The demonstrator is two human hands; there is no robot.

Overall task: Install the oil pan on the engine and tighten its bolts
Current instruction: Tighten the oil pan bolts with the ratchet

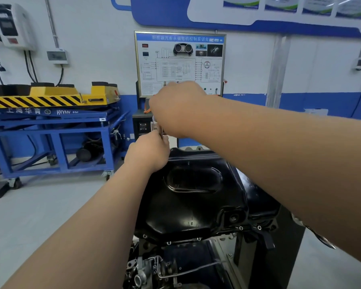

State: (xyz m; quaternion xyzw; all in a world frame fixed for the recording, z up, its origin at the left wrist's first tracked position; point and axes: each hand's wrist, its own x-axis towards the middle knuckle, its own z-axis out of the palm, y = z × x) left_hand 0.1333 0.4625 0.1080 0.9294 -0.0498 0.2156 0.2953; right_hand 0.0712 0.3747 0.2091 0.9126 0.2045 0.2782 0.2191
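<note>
A glossy black oil pan (193, 197) lies on the upturned engine (175, 265) in the lower middle of the view. Small bolts (199, 239) show along its near flange. Both hands are over the pan's far left corner. My right hand (175, 107) is curled round the top of an upright metal tool (158, 127), most of which is hidden. Just below it, my left hand (148, 152) grips the tool's lower shaft. The tool's tip and the bolt under it are covered by my left hand.
A blue lift cart (50, 130) with a yellow striped platform stands at the left. A training display board (180, 63) on a black cabinet stands behind the engine against the wall. Grey floor lies at the left and right of the engine stand.
</note>
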